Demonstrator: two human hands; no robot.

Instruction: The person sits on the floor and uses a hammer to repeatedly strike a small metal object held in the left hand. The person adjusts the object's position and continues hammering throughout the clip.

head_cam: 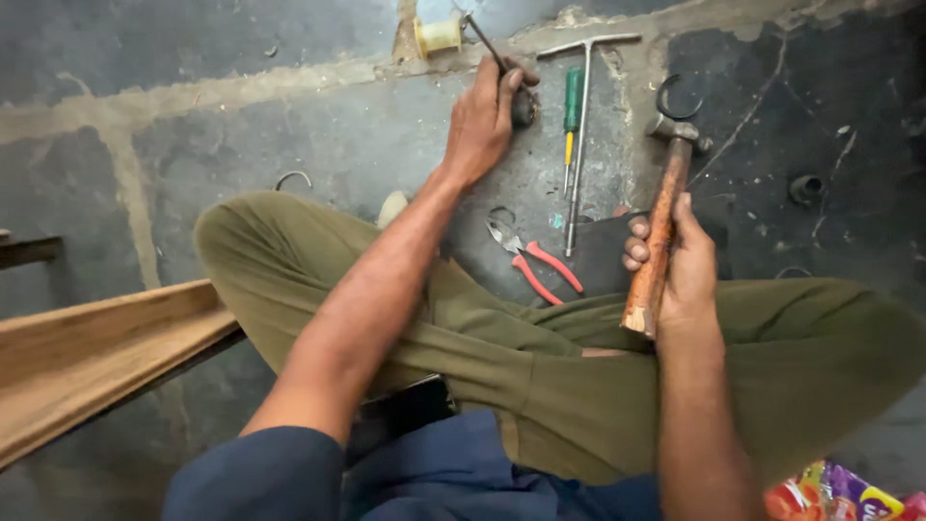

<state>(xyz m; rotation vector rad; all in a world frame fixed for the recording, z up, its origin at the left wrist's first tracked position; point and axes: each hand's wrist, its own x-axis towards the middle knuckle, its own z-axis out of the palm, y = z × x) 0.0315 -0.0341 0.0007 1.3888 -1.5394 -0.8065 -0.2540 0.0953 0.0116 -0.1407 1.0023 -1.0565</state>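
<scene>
My right hand (680,265) grips the wooden handle of a claw hammer (666,207), its metal head pointing away from me above my crossed legs. My left hand (487,121) reaches forward to the dark floor and closes on a dark-handled tool (502,68) with a thin metal shaft that slants up to the left. Between the hands lie red-handled pliers (535,260), a green-handled screwdriver (572,121) and a long T-shaped metal wrench (582,125).
A wooden plank (96,347) runs along the left beside my knee. A pale spool of thread (439,34) stands at the top, near a metal ring (678,96). A colourful wrapper (839,492) lies at the bottom right.
</scene>
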